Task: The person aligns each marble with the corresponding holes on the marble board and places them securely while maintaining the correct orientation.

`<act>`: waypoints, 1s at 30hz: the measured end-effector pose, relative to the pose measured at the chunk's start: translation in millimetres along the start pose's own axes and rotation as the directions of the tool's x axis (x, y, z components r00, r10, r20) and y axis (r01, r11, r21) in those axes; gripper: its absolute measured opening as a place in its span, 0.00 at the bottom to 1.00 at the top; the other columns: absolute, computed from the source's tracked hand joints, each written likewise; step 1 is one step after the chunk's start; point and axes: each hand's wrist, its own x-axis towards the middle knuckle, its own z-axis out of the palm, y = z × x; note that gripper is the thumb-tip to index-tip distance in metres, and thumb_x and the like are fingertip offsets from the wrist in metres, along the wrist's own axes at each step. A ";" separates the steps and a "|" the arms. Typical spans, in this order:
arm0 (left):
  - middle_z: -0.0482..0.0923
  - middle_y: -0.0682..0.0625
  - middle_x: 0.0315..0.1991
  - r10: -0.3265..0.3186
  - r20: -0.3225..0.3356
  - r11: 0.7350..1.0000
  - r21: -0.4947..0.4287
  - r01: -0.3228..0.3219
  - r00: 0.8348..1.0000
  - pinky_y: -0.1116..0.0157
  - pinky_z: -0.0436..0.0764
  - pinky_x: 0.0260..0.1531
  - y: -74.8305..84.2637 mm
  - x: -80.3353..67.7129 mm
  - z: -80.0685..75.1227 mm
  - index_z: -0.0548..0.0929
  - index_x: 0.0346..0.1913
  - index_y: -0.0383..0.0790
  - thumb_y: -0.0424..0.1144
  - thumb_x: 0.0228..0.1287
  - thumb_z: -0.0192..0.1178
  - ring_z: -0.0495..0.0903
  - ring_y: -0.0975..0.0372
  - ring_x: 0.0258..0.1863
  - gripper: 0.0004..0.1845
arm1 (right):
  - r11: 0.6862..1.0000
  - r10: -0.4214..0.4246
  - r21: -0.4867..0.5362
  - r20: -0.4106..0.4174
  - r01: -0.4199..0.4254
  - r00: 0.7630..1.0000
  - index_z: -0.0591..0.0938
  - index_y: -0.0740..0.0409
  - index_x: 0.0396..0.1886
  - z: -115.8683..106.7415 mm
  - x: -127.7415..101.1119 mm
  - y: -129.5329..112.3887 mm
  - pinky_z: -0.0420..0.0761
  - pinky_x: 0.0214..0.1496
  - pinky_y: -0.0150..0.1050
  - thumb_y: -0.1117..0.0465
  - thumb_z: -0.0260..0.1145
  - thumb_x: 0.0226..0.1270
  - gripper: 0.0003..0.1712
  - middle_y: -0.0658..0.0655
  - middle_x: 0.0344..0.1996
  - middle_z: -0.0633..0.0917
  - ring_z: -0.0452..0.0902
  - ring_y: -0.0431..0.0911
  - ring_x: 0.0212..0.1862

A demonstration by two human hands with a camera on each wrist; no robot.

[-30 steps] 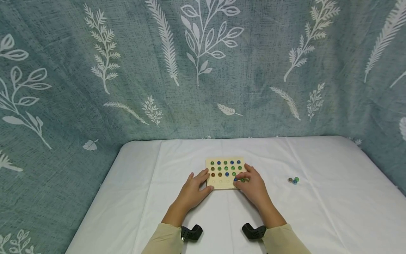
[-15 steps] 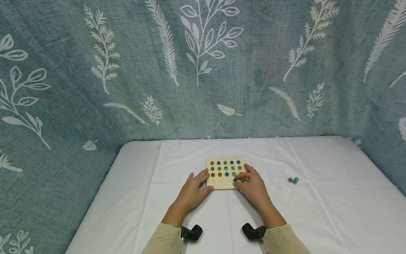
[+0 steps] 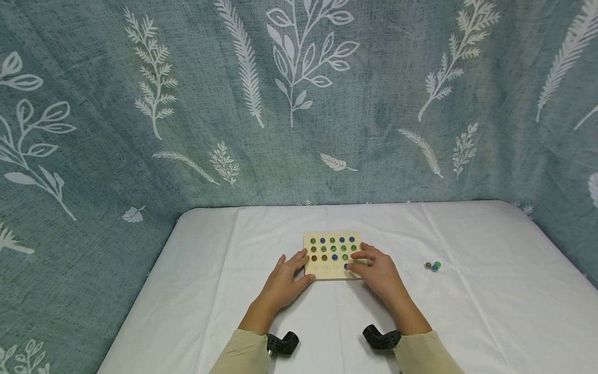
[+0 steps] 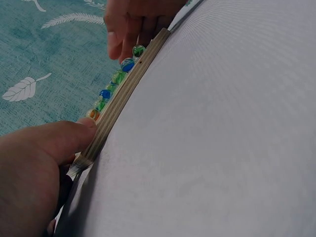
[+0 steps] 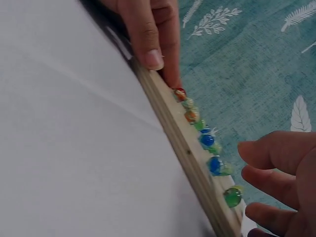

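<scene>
A small wooden board [image 3: 324,270] lies on the white cloth, its holes filled with blue, green and amber marbles apart from most of the front row. My left hand [image 3: 299,267] holds the board's front left corner, thumb [image 4: 74,138] against the edge [image 4: 118,106] and a finger on top. My right hand [image 3: 366,262] hovers over the front right corner, fingers loosely curled and holding nothing. In the right wrist view a green marble [image 5: 232,196] sits on the board [image 5: 187,148] just clear of those fingers [image 5: 276,153], beside a blue one [image 5: 214,165].
Three loose marbles [image 3: 432,266] lie on the cloth to the right of the board. The table [image 3: 490,311] is covered in white cloth and backed by a teal leaf-print curtain [image 3: 299,104]. Black wrist mounts [image 3: 282,343] show near the front edge.
My right hand has let go of the green marble it pinched at the front right of the board, and has shifted slightly right. The left hand and the board have not moved.
</scene>
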 end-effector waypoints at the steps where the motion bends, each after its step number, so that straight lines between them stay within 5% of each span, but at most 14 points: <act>1: 0.63 0.55 0.74 0.001 0.003 1.000 0.000 -0.001 1.000 0.54 0.47 0.79 0.3 -0.1 0.1 0.71 0.71 0.42 0.51 0.67 0.61 0.62 0.62 0.74 0.32 | 1.000 0.001 -0.002 -0.001 -0.001 1.000 0.85 0.62 0.51 -2.2 -0.4 -0.4 0.54 0.77 0.61 0.56 0.70 0.62 0.20 0.61 0.74 0.65 0.50 0.60 0.78; 12: 0.63 0.55 0.74 -0.006 0.004 1.000 0.003 0.006 1.000 0.54 0.47 0.79 1.9 0.0 -0.2 0.71 0.71 0.43 0.51 0.67 0.61 0.62 0.62 0.74 0.32 | 0.997 0.044 -0.058 -0.038 -0.046 0.998 0.81 0.59 0.60 -51.4 0.7 3.3 0.59 0.74 0.63 0.48 0.65 0.67 0.27 0.58 0.72 0.69 0.52 0.60 0.77; 22: 0.63 0.54 0.74 -0.001 -0.005 1.000 0.004 0.001 1.000 0.53 0.47 0.79 1.9 -0.4 -0.3 0.71 0.70 0.42 0.51 0.67 0.62 0.62 0.62 0.73 0.32 | 0.984 0.145 -0.080 -0.149 -0.158 0.978 0.76 0.59 0.66 -117.7 -4.9 38.9 0.60 0.71 0.66 0.35 0.59 0.68 0.39 0.57 0.75 0.63 0.48 0.64 0.77; 30: 0.63 0.55 0.74 -0.002 -0.009 1.000 0.007 0.002 1.000 0.54 0.47 0.79 1.1 -0.3 1.0 0.71 0.70 0.42 0.51 0.67 0.62 0.62 0.62 0.74 0.32 | 0.971 0.183 -0.121 -0.177 -0.206 0.967 0.76 0.62 0.66 -133.2 -5.9 63.3 0.58 0.72 0.67 0.42 0.59 0.70 0.35 0.62 0.75 0.63 0.48 0.66 0.76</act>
